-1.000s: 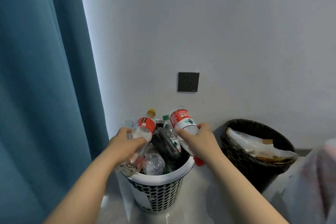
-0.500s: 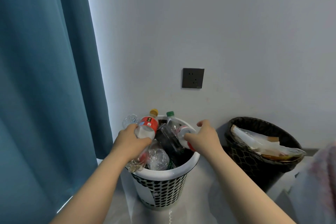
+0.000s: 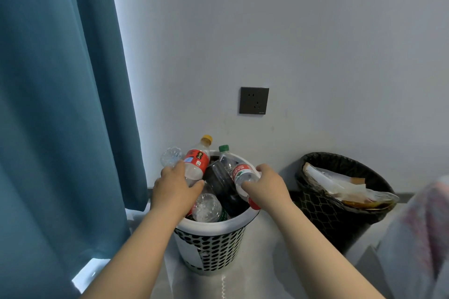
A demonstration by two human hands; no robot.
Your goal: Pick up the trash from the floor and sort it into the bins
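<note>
Head view | left hand (image 3: 176, 189) clamped on soda bottle (image 3: 196, 165), right hand (image 3: 266, 185) on water bottle (image 3: 243, 177) | I've lowered both into white bin (image 3: 218, 224) | release next

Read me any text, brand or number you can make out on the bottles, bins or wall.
No text reads clearly.
Red label on the yellow-capped bottle in the left hand: dark emblem, print blurred.
Red-and-white label on the red-capped bottle in the right hand: white characters, too blurred.
Wall socket: tiny mark at its lower right corner, too small.
</note>
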